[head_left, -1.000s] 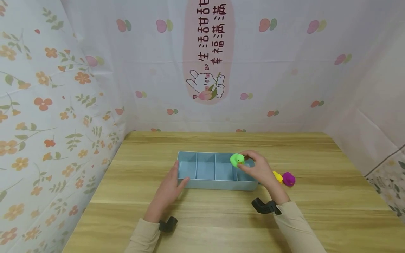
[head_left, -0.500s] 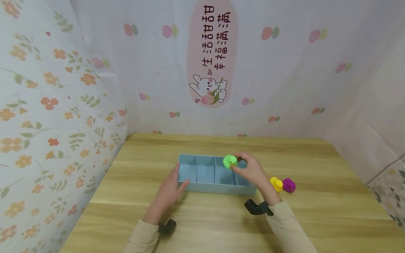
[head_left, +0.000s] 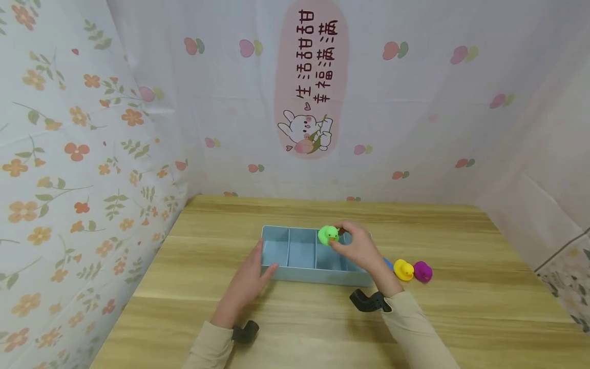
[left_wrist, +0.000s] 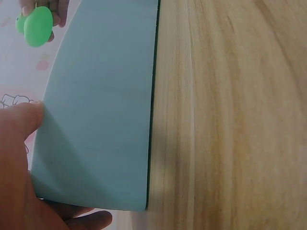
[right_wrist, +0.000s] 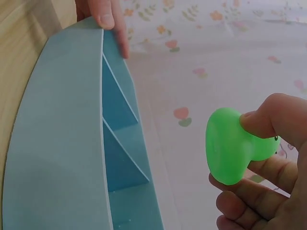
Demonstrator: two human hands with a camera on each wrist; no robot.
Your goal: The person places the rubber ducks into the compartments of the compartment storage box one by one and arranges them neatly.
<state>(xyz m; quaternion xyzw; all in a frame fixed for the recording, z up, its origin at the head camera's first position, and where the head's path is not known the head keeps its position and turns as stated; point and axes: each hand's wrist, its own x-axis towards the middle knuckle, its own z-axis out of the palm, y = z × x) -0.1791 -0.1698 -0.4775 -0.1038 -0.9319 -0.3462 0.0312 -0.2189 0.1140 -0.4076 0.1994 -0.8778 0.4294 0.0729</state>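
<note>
A light blue box point(head_left: 318, 275) with a row of compartments lies lengthwise on the table. My left hand point(head_left: 247, 279) grips its left end; the thumb point(left_wrist: 29, 115) presses on the front rim and the fingers go round the end wall. Above the box, my right hand point(head_left: 361, 249) pinches a green rubber duck point(head_left: 328, 235) between thumb and fingers. In the right wrist view the duck point(right_wrist: 228, 143) hangs apart from the box. From the head, it appears over the third compartment from the left. The right hand partly hides the rightmost compartment.
To the right of the box sit a yellow duck point(head_left: 403, 270) and a purple duck point(head_left: 423, 272) side by side. A blue object point(head_left: 389, 264) shows partly behind the right forearm. Patterned cloth point(head_left: 221, 102) hangs at the back and sides of the wooden table point(head_left: 304, 323).
My right hand has carried the green duck leftward over the box, from near the fourth compartment to the third. The left hand stays on the box's left end. The head view has tilted slightly.
</note>
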